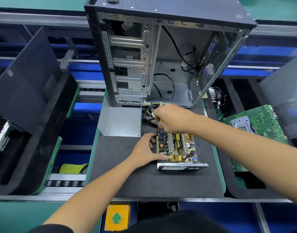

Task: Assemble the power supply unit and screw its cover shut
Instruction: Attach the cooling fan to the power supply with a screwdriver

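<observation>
The right hand (173, 120) is curled round a yellow-handled screwdriver (160, 122), held upright with its tip down at the far end of the open power supply (177, 148); most of the tool is hidden inside the fist. Just nearer and to the left of that grip, the left hand (144, 151) holds the power supply by its left edge, fingers curled round the side and the thumb pressing on the near corner of the circuit board.

The power supply lies flat on a dark mat (136, 179), lid off, with coils, capacitors and heat sinks showing. Its perforated near wall faces the person.

Right behind the right hand lies a black fan (150, 115), with a bundle of wires (154, 103) beyond it. Left of the fan, a bent grey metal cover (121, 121) rests on the mat.

Further back stands an open computer case (152, 52). Off to the right lies a green motherboard (255, 125).
</observation>
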A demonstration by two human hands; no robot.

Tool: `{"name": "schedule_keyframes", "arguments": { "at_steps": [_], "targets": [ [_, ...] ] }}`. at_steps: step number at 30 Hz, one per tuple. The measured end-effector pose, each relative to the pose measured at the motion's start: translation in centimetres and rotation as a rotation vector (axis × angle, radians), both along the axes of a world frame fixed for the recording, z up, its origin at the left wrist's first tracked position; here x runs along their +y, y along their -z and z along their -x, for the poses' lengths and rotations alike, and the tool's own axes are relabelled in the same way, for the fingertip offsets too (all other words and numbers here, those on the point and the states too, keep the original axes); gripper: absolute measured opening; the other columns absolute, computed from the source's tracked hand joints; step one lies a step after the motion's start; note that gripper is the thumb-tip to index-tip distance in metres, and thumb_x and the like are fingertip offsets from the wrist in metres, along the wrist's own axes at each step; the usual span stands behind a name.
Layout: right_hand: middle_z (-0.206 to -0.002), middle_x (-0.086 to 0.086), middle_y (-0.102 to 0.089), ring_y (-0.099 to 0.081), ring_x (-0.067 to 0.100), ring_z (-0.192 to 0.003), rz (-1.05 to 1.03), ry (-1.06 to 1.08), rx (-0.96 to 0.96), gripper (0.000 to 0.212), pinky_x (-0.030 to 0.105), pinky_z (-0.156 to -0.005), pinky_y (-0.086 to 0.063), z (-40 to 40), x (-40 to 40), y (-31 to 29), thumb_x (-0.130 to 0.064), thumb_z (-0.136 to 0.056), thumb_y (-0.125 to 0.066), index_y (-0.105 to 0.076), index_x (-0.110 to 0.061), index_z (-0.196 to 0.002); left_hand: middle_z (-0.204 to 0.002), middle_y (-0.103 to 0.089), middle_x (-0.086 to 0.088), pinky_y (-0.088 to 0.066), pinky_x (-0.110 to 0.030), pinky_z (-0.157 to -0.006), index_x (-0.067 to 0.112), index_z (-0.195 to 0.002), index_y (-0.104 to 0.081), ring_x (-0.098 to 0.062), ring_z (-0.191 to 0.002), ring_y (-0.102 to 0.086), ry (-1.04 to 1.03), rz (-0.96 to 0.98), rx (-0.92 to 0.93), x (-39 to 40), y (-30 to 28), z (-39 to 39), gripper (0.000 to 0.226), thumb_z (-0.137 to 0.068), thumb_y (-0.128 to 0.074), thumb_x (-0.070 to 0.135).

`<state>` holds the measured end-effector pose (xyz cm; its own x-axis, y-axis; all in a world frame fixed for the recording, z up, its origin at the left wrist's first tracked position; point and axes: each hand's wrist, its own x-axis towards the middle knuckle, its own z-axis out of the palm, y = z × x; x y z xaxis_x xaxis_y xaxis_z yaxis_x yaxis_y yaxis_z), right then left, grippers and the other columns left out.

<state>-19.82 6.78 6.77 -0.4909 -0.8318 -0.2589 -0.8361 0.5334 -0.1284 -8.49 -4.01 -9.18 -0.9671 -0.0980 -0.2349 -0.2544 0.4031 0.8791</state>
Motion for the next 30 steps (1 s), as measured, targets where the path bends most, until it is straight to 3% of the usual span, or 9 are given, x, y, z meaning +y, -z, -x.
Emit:
{"name": "schedule_keyframes", "arguments": {
  "at_steps": [3,13,22,30],
  "targets": [
    [-0.098,0.008,-0.060,-0.056,0.027,-0.092,0.003,0.003,0.005,0.005,0.042,-0.077,-0.049,0.0,0.1,-0.3,-0.014,-0.088,-0.058,-0.056,-0.011,-0.091,-0.101,-0.048,0.016,-0.040,-0.015,-0.066,0.039,-0.127,-0.041,0.002,-0.075,-0.046,-0.002,0.006,0.003,0.1,0.0,0.0,0.098,-0.043,-0.084,0.064],
    [-0.093,0.008,-0.062,-0.056,0.027,-0.088,0.036,0.016,0.009,0.005,0.041,-0.073,-0.049,-0.2,0.7,-1.2,-0.013,-0.088,-0.056,-0.058,-0.010,-0.091,-0.100,-0.044,0.013,-0.039,-0.013,-0.068,0.029,-0.139,-0.043,-0.004,-0.078,-0.046,0.084,0.074,0.060,-0.1,-0.1,0.0,0.097,-0.056,-0.083,0.059],
    [-0.100,0.008,-0.061,-0.053,0.025,-0.097,0.016,0.006,-0.036,0.004,0.041,-0.080,-0.047,-0.2,0.8,0.0,-0.013,-0.090,-0.057,-0.057,-0.011,-0.094,-0.103,-0.047,0.013,-0.041,-0.014,-0.067,0.032,-0.134,-0.038,-0.004,-0.078,-0.047,0.039,0.038,0.017,-0.2,-0.3,0.0,0.100,-0.051,-0.086,0.058],
    [-0.101,0.009,-0.059,-0.055,0.027,-0.095,0.009,0.011,-0.039,0.006,0.036,-0.076,-0.045,-0.1,0.6,0.8,-0.015,-0.091,-0.058,-0.055,-0.010,-0.094,-0.103,-0.047,0.015,-0.041,-0.015,-0.066,0.030,-0.134,-0.040,-0.004,-0.078,-0.047,0.028,0.034,0.007,-0.1,-0.1,-0.1,0.102,-0.048,-0.085,0.062]
  ]
}}
